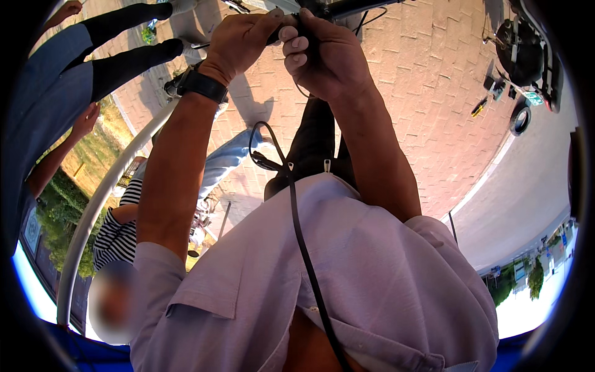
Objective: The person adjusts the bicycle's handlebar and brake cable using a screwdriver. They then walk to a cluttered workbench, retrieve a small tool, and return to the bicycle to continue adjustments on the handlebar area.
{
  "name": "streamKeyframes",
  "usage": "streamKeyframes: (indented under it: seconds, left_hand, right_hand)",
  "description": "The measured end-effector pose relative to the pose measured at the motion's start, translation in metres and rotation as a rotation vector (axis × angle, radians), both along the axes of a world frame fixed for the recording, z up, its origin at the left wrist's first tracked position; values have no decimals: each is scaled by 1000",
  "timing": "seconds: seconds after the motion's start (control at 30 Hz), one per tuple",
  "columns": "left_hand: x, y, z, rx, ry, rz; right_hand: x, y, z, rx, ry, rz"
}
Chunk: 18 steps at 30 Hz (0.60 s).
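At the top of the head view, my left hand [242, 40] is closed on a small part of a dark tubular assembly [341, 7]; my thumb presses near its end. My right hand [328, 62] is closed beside it, fingers curled round the same assembly, their tips pale and dusty. What lies inside my grip is mostly hidden. A thin cable [300, 88] hangs below my right hand. A thicker black cord [297, 235] loops between my forearms and runs down over my shirt.
Paving [409, 93] lies beneath. At right are a black wheeled vehicle [520, 49], a tire [520, 118] and a yellow-handled tool [478, 106]. At left stand a metal railing [80, 248], a person in dark trousers [56, 93] and another in a striped top [114, 242].
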<state>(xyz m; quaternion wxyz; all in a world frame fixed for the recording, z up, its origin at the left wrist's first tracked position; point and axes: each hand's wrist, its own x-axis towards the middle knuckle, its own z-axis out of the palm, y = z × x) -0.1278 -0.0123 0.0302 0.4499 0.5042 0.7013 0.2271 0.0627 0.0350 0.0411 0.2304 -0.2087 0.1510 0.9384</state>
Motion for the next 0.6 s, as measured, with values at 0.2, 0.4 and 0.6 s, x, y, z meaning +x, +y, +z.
streamKeyframes:
  seconds: [0.2, 0.4, 0.6]
  left_hand:
    - [2, 2, -1, 45, 102, -49]
    - [7, 5, 5, 29, 225, -121]
    - [20, 10, 16, -86, 551, -300]
  right_hand:
    - [2, 9, 35, 774, -892, 611]
    - [3, 17, 34, 1599, -1596, 798]
    - [0, 24, 27, 2095, -1635, 443]
